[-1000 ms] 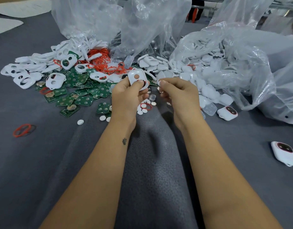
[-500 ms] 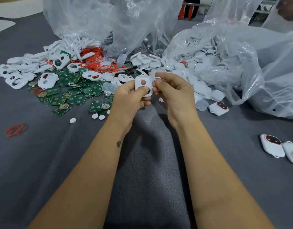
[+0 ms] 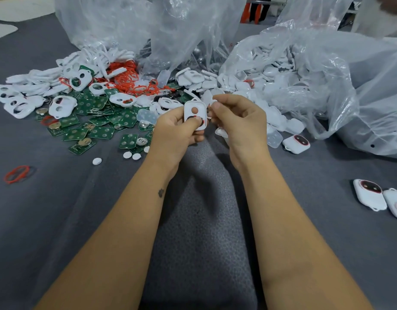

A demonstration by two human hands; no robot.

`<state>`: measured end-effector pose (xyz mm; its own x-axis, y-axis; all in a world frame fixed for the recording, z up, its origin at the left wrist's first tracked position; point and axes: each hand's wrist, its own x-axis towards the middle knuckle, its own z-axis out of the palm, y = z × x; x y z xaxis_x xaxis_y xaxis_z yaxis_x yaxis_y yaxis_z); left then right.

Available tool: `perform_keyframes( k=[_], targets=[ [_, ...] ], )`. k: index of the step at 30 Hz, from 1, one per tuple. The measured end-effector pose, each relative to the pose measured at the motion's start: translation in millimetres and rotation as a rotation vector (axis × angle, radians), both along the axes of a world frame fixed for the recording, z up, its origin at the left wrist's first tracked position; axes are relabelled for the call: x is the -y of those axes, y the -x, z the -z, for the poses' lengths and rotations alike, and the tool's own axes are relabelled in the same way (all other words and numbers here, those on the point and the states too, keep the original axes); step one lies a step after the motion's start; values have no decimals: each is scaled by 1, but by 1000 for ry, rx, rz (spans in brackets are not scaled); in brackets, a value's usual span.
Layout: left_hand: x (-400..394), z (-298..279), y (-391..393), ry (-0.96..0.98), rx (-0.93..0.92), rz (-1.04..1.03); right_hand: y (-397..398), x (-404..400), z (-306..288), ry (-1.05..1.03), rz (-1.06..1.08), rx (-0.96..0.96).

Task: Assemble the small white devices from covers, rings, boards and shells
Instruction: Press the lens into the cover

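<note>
Clear plastic bags (image 3: pixel 327 70) spill white shells onto your grey table (image 3: pixel 59 220). Your left hand (image 3: pixel 175 133) grips a white cover (image 3: pixel 194 115) with two holes above the table; your right hand (image 3: pixel 240 121) pinches something small beside it.

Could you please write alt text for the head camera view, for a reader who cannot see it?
A person's left hand grips a white cover while the right hand hovers curled beside it. Behind lie piles of green boards, red rings and white shells spilling from plastic bags.
</note>
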<state>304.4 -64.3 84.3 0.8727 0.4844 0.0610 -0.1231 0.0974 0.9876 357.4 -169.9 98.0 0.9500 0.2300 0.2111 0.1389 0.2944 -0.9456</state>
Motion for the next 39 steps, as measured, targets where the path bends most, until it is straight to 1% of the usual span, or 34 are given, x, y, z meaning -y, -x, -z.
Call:
perform_keyframes(
  k=[8,11,13,15,17,21,26,29,34,36,39],
  targets=[
    [1,2,-2,-36,-4,-11,0,0,-1,45,41,-11],
    [0,3,-3,-46,-6,-62,0,1,0,130,102,4],
    [-1,3,-4,-47,-7,-110,1,1,0,197,113,62],
    [-1,3,-4,-29,4,-150,5,-2,-1,238,60,122],
    [-2,4,-5,-10,19,-174,10,-8,0,249,-4,139],
    [-6,5,-5,9,29,-187,17,-15,3,296,-19,211],
    [-10,5,-6,47,26,-197,16,-13,3,303,-107,232],
    [-9,5,-6,49,37,-178,14,-15,4,293,-141,186],
    [-10,6,-5,61,47,-135,12,-11,3,314,-167,185],
    [-11,6,-5,77,51,-87,9,-9,2,299,-134,182],
    [-11,8,-4,-5,30,10,3,-3,0,302,-33,195]
  ],
)
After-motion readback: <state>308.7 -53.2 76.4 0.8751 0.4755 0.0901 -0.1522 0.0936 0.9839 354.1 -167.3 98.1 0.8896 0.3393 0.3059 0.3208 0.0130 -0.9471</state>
